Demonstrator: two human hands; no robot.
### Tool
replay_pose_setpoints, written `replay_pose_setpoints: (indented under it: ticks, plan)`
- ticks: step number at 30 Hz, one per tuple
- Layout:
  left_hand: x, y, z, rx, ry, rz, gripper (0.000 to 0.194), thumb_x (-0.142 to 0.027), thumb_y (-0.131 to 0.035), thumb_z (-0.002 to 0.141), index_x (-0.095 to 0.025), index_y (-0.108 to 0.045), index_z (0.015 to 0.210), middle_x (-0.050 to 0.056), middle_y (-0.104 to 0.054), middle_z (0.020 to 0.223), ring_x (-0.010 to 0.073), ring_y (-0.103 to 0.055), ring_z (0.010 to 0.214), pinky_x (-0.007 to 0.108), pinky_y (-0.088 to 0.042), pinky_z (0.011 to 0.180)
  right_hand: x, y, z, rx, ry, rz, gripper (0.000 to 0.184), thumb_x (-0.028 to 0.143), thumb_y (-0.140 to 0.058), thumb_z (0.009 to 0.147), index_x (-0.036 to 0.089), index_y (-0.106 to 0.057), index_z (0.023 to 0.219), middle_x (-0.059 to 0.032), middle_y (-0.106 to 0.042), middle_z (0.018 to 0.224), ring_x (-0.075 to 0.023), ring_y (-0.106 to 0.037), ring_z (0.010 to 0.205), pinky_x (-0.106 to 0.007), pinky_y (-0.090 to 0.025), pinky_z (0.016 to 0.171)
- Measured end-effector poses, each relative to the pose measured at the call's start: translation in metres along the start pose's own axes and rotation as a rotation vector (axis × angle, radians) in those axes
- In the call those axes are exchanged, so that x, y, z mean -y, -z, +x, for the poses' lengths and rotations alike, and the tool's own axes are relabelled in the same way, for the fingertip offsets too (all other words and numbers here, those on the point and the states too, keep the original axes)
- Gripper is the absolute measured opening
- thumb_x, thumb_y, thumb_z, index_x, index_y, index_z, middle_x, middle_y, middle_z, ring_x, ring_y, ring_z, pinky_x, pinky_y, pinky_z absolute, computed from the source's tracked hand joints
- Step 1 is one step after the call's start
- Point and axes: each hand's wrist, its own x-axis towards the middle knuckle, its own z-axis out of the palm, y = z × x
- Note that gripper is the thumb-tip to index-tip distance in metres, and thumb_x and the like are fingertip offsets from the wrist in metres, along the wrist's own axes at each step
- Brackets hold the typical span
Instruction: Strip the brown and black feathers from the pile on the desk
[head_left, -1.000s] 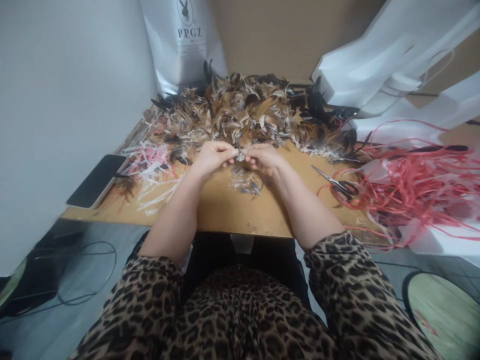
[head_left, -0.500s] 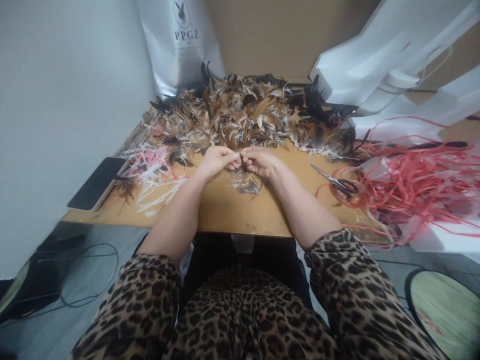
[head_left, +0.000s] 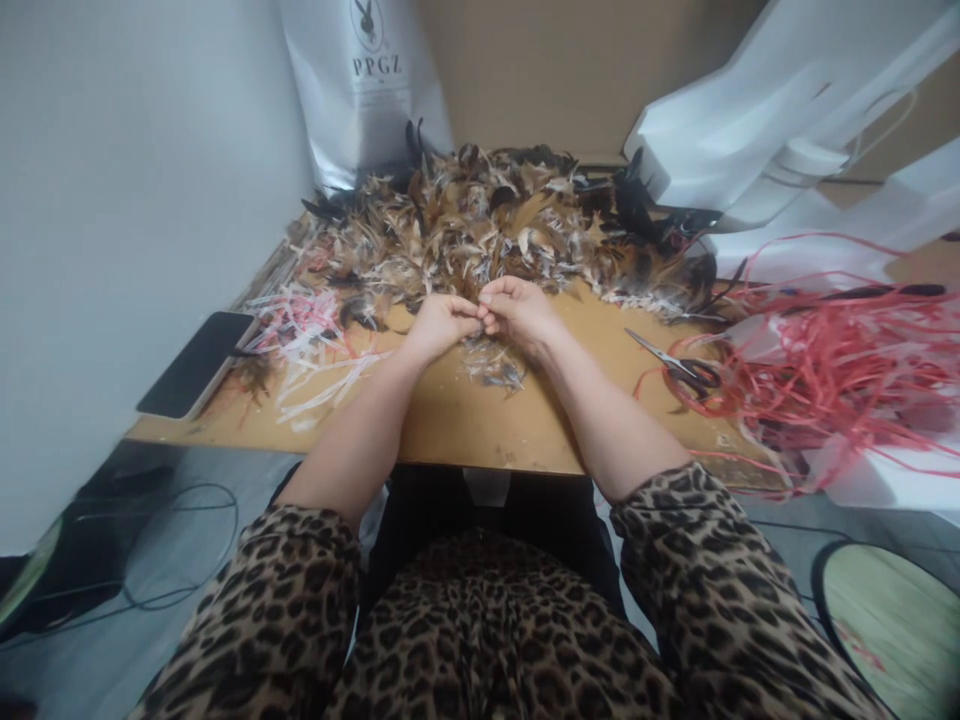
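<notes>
My left hand (head_left: 442, 325) and my right hand (head_left: 521, 312) meet at the fingertips over the near middle of the table (head_left: 480, 435). Both are closed in a pinch, thumbs against fingers. Whatever lies between the fingertips is too small and too covered to make out. Just below my right hand a few loose grey-brown feathers (head_left: 495, 368) lie on the tabletop. Right behind my fingers rises a wide heap of brown, black and white feathers (head_left: 450, 225).
Scissors (head_left: 671, 362) lie at the right beside a tangle of red strips (head_left: 847, 360). On the left are white and pink strips (head_left: 300, 320) and a phone (head_left: 196, 365) at the table edge. A white printed bag (head_left: 375, 100) stands behind; white machine-like equipment (head_left: 750, 130) is at the back right.
My right hand has lifted slightly, its fingers now curling higher over the left fingertips. The two hands have come closer together and now touch. The feather heap looks the same.
</notes>
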Motion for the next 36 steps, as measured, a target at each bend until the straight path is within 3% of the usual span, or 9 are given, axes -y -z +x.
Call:
replay_pose_setpoints:
  ticks: [6, 12, 16, 23, 29, 36]
  plan:
    - [-0.005, 0.002, -0.002, -0.031, -0.002, 0.052, 0.014, -0.021, -0.075, 0.060, -0.011, -0.068, 0.066, -0.001, -0.058, 0.049, 0.0054, -0.046, 0.042, 0.018, -0.035, 0.044, 0.003, 0.007, 0.001, 0.027, 0.124, -0.041, 0.014, 0.015, -0.067, 0.072, 0.017, -0.059, 0.083, 0.0003, -0.068, 0.072, -0.0085, -0.062, 0.062, -0.019, -0.050, 0.055]
    - [-0.010, 0.004, -0.003, -0.033, 0.030, -0.034, 0.022, -0.025, -0.080, 0.057, -0.011, -0.065, 0.066, 0.000, -0.059, 0.049, 0.0069, -0.051, 0.044, 0.019, -0.039, 0.047, 0.006, 0.023, 0.003, 0.040, 0.455, -0.606, 0.014, 0.015, -0.065, 0.070, 0.016, -0.070, 0.083, -0.0017, -0.067, 0.081, -0.0120, -0.059, 0.076, -0.028, -0.048, 0.075]
    - [-0.012, 0.006, -0.003, -0.005, 0.032, -0.052, 0.024, -0.025, -0.081, 0.056, -0.010, -0.064, 0.066, 0.001, -0.060, 0.050, 0.0063, -0.051, 0.044, 0.018, -0.040, 0.047, 0.004, 0.025, 0.002, 0.048, 0.586, -0.893, 0.020, 0.016, -0.063, 0.072, 0.017, -0.072, 0.090, -0.0041, -0.064, 0.085, -0.0144, -0.056, 0.077, -0.030, -0.045, 0.075]
    - [-0.015, 0.008, -0.004, 0.017, 0.021, -0.080, 0.026, -0.026, -0.082, 0.055, -0.010, -0.064, 0.065, 0.001, -0.061, 0.051, 0.0065, -0.053, 0.045, 0.018, -0.041, 0.046, 0.003, 0.025, 0.000, 0.019, 0.594, -1.161, 0.016, 0.018, -0.059, 0.076, 0.018, -0.072, 0.084, -0.0047, -0.064, 0.081, -0.0151, -0.055, 0.075, -0.029, -0.042, 0.073]
    - [-0.009, 0.012, -0.002, 0.010, 0.043, -0.151, 0.028, -0.028, -0.082, 0.054, -0.009, -0.065, 0.067, 0.004, -0.064, 0.057, 0.0081, -0.057, 0.050, 0.017, -0.040, 0.046, 0.006, 0.026, 0.000, 0.013, 0.599, -1.069, 0.013, 0.021, -0.059, 0.076, 0.016, -0.071, 0.075, -0.0044, -0.065, 0.077, -0.0144, -0.056, 0.072, -0.027, -0.041, 0.069]
    - [0.000, 0.016, 0.003, -0.010, 0.112, -0.277, 0.027, -0.021, -0.083, 0.048, -0.009, -0.067, 0.067, 0.003, -0.064, 0.059, 0.0064, -0.056, 0.051, 0.017, -0.041, 0.049, 0.009, 0.025, -0.003, 0.214, 0.429, -0.907, 0.013, 0.026, -0.064, 0.072, 0.014, -0.068, 0.070, -0.0020, -0.065, 0.069, -0.0122, -0.055, 0.066, -0.026, -0.041, 0.067]
